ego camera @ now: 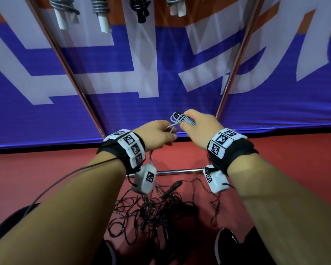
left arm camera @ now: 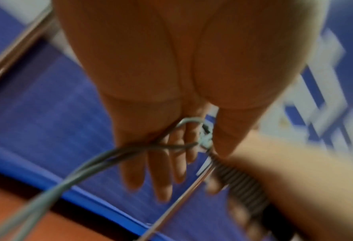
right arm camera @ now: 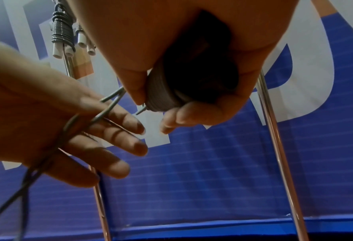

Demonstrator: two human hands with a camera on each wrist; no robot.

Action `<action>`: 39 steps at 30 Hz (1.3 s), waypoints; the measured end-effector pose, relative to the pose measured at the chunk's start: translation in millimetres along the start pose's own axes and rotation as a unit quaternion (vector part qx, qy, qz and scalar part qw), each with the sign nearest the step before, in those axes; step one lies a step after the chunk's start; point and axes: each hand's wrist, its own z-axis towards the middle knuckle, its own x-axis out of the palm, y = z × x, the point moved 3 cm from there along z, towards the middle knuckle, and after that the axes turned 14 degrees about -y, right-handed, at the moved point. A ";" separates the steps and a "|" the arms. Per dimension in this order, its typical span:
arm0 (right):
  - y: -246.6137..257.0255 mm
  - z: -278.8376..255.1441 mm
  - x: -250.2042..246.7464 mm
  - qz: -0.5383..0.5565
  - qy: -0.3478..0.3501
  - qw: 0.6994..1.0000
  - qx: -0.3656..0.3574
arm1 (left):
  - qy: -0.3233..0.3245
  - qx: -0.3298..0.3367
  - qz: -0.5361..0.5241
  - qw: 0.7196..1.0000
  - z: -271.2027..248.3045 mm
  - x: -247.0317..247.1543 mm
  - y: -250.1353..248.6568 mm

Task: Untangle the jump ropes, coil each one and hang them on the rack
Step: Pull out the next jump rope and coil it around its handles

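Note:
My right hand grips a grey jump rope wound into a tight coil; in the right wrist view its fingers curl round that coil. Two loose grey strands run from the coil across my left hand, whose thumb and forefinger pinch them, then hang to the floor. In the left wrist view the strands cross my nearly straight fingers. Tangled black ropes lie on the red floor between my feet. Several coiled ropes hang at the top of the rack.
The rack's chrome legs slant up on either side of my hands, and its low crossbar runs under my wrists. A blue and white banner stands behind it. My black shoe is beside the tangle.

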 end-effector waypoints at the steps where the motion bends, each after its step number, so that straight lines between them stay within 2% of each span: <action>1: -0.4 0.2 -0.2 -0.004 -0.003 1.000 -0.001 | 0.022 -0.041 -0.078 0.996 -1.4 2.1 -1.2; 4: -2.0 2.1 -0.4 -0.008 -0.012 1.000 -0.004 | 0.060 -0.142 -0.234 0.960 -3.7 5.3 -5.1; 6: -2.6 2.9 -0.6 -0.007 -0.014 1.000 0.001 | 0.065 -0.150 -0.261 0.952 -2.9 5.1 -6.0; 10: -0.4 2.5 -3.6 -0.005 -0.020 1.000 0.000 | 0.027 -0.063 -0.184 0.981 -3.6 2.1 -2.5; 12: 1.4 1.5 -4.5 -0.002 -0.020 1.000 0.000 | 0.032 -0.037 -0.162 0.986 -3.8 2.3 1.6; 18: 5.7 -1.7 -2.1 -0.001 0.004 1.000 0.004 | 0.061 -0.069 -0.142 0.986 -5.7 3.6 10.9; 20: 6.5 -2.6 -1.5 -0.002 0.019 1.000 0.007 | 0.055 -0.085 -0.135 0.986 -5.7 3.9 12.7; 23: 9.0 -5.3 1.1 0.010 0.050 0.999 0.017 | 0.020 -0.073 -0.084 0.994 -3.7 2.2 15.0; 26: 13.6 -10.1 4.4 0.066 0.086 0.993 0.054 | -0.006 -0.058 -0.043 0.997 -2.5 1.7 15.9; 30: 22.0 -15.2 -0.5 0.146 0.115 0.977 0.104 | -0.008 -0.055 -0.024 0.998 -2.1 2.4 17.3; 33: 24.2 -16.3 -6.6 0.172 0.127 0.971 0.106 | 0.020 -0.055 -0.049 0.997 -2.3 3.0 15.4; 39: 27.7 -15.9 -11.8 0.230 0.141 0.953 0.137 | 0.010 -0.055 -0.077 0.996 2.2 -12.9 15.2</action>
